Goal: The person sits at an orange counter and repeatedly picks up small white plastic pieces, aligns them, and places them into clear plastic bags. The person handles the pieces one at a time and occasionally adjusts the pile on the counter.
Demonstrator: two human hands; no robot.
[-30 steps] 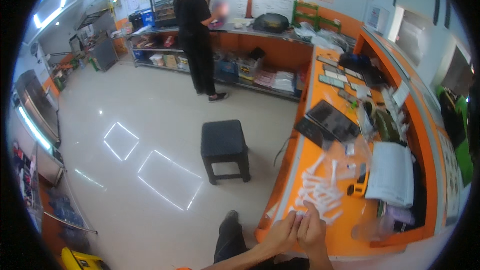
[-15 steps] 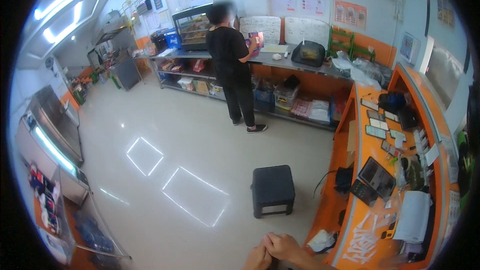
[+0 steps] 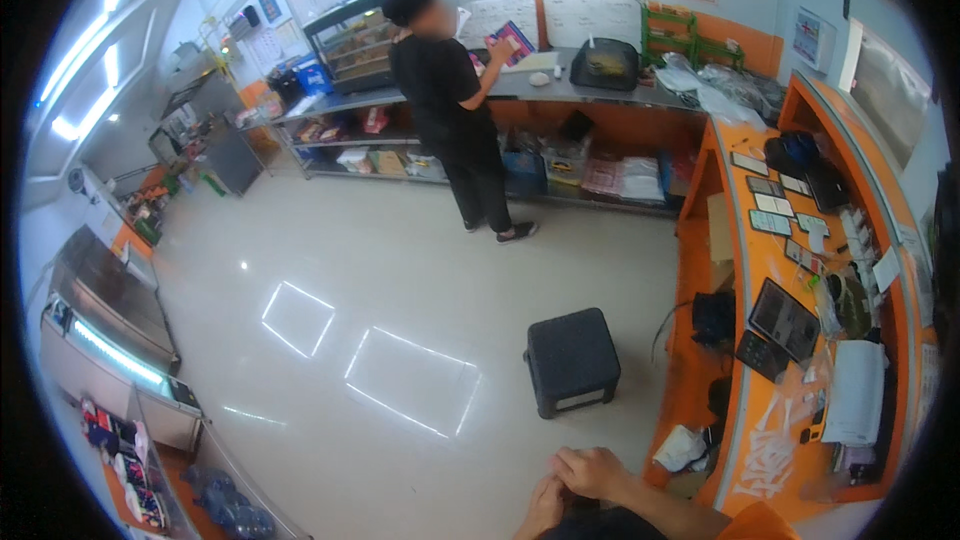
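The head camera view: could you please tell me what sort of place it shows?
Probably the staff side of a small food shop: a black-framed, clear-sided display case stands on a long grey metal counter, and flat, rectangular phone-like devices lie along an orange counter.

1. Smooth, glossy and light-mirroring across the floor (image 3: 500,310).
2. Matt, plastic-looking on the stool (image 3: 573,350).
3. Smooth on the orange counter (image 3: 768,262).
4. Metallic, softly shiny along the wall counter (image 3: 340,103).
5. Crinkled, see-through plastic in the heaped bags (image 3: 733,90).
6. Matt, dark cloth in the co-worker's clothes (image 3: 440,80).
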